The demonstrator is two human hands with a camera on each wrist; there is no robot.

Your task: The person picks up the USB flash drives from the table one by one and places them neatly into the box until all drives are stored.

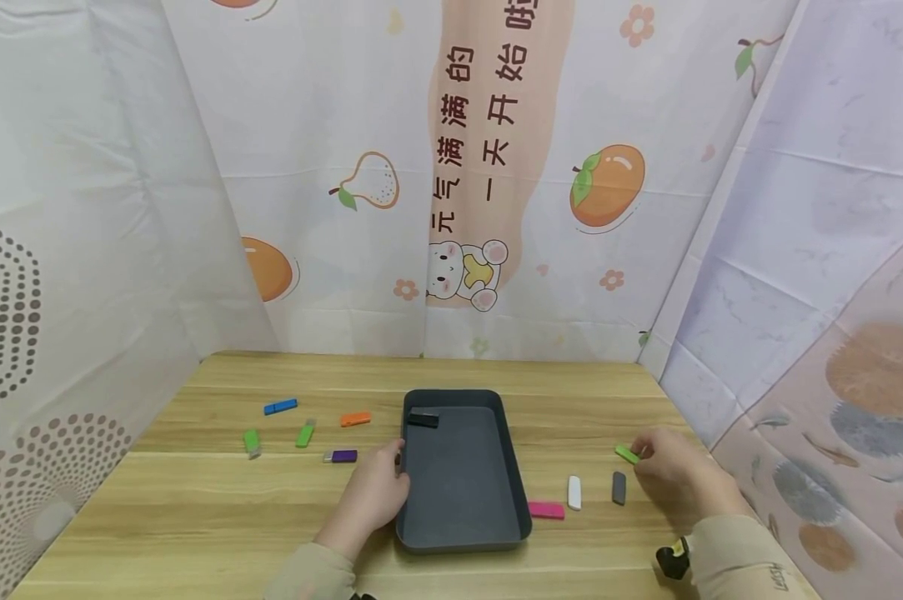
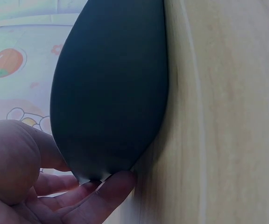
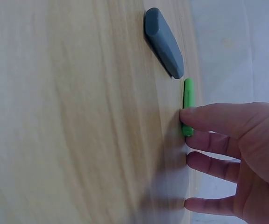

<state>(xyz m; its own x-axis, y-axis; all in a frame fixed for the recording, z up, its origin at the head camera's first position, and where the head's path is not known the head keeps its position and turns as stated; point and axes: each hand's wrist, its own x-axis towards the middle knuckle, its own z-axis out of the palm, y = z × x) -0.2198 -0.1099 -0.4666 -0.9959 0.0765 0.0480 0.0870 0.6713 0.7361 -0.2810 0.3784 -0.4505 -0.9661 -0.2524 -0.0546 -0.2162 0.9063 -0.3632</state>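
A dark grey tray [image 1: 462, 483] stands mid-table, with a black USB stick [image 1: 423, 421] lying in its far left corner. My left hand [image 1: 376, 487] grips the tray's left side; in the left wrist view its fingers [image 2: 111, 191] meet the tray wall [image 2: 111, 93]. Off to the right, my right hand [image 1: 669, 458] pinches a light green USB stick [image 1: 627, 454] between thumb and forefinger. That green stick [image 3: 188, 95] is down at the table surface in the right wrist view, the other fingers spread below. Close by lies a grey USB stick [image 1: 619, 488].
Between tray and right hand lie a white stick [image 1: 574, 492] and a pink stick [image 1: 547, 510], the latter against the tray. Left of the tray are blue [image 1: 280, 407], orange [image 1: 356, 419] and purple [image 1: 343, 457] sticks, plus two green ones [image 1: 305, 433]. Printed curtains surround the wooden table.
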